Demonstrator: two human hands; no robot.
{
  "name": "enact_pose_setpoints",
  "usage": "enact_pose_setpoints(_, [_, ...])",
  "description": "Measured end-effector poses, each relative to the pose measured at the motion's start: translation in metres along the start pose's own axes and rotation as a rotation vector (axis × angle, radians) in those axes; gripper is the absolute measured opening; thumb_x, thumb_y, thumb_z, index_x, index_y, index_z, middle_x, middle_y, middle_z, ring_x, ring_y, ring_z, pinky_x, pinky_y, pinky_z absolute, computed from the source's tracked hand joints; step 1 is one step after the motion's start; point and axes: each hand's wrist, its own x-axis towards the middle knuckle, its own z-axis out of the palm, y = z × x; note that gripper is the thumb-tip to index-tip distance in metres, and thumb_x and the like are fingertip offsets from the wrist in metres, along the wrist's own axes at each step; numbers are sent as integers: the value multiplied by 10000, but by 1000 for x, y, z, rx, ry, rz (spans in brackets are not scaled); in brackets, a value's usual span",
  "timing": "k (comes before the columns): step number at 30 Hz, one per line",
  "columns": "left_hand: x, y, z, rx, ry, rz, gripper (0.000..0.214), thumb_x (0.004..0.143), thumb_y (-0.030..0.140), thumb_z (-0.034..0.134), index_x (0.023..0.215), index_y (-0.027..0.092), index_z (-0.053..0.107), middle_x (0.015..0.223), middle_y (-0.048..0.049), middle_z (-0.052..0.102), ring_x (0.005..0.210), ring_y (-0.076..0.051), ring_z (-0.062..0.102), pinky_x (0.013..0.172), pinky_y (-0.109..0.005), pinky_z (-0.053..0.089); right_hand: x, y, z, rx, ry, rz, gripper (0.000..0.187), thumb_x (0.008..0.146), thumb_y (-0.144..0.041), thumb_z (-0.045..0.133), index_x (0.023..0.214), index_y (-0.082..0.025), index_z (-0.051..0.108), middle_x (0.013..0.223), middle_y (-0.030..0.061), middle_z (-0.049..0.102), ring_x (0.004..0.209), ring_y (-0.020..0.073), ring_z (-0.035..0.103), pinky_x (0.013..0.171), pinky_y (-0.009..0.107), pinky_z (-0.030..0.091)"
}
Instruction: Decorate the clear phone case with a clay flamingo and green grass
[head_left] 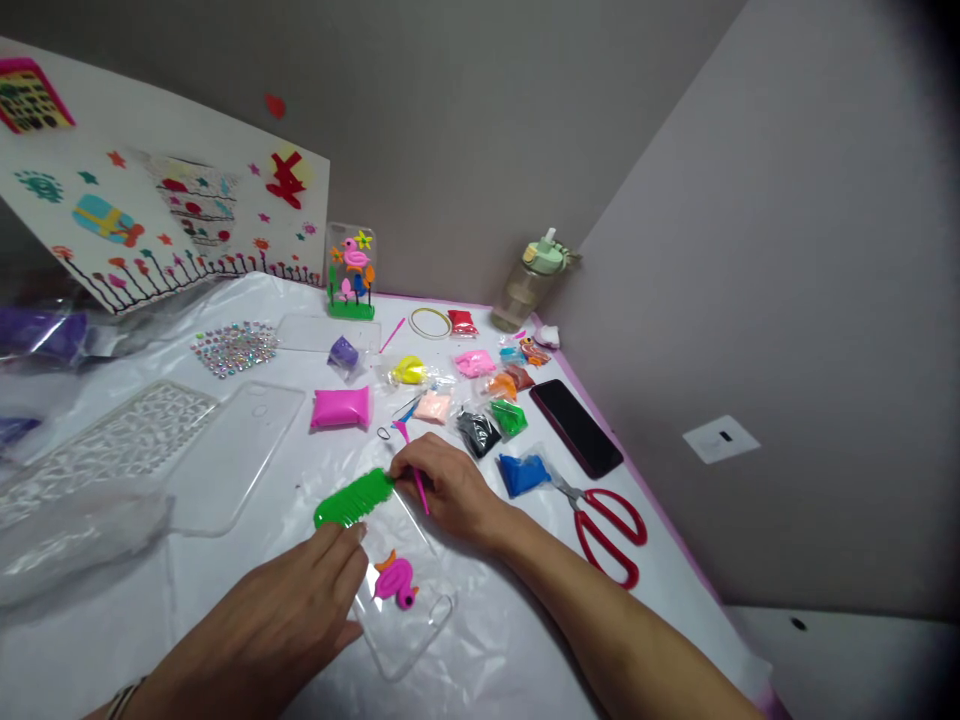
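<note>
Head view: on the desk [495, 625], the clear phone case [397, 640] lies between the person's hands, with a green clay strip [351, 502] across its far end and a pink clay bird [396, 580] nearer its close end. At the case's left edge, the left hand [300, 585] has its fingers bunched beside the strip, though whether they grip the case I cannot tell, while at its far right corner the right hand's [448, 490] fingers are curled around a pink tool [421, 487]. Well right of the case lie red-handled scissors [579, 497] and a blue packet [523, 474].
</note>
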Motion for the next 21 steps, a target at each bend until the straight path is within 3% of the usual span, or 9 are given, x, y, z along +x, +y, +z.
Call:
enact_pose_setpoints(8, [0, 2, 1, -54, 36, -35, 251, 870, 105, 685, 1116, 84, 726, 1251, -202, 739, 1126, -339, 700, 926, -398, 587, 0, 0, -11, 9, -50, 7, 155, 871, -84, 626, 924, -229, 614, 882, 12, 674, 828, 171, 604, 783, 298, 483])
enact_pose_setpoints(16, [0, 5, 1, -82, 40, -54, 268, 850, 113, 726, 1113, 65, 723, 1236, -230, 734, 1126, -359, 698, 926, -417, 586, 2, 1, -2, 42, -29, 31, 155, 892, -89, 627, 956, -230, 619, 951, 38, 696, 888, 183, 618, 821, 315, 486])
enact_pose_setpoints(21, [-1, 6, 7, -138, 68, -91, 327, 893, 130, 665, 1219, 121, 674, 1256, -185, 723, 1169, -326, 674, 972, -403, 552, 1, -3, -8, 96, -97, 66, 154, 885, -80, 605, 909, -232, 616, 914, 33, 670, 903, 196, 580, 849, 343, 466])
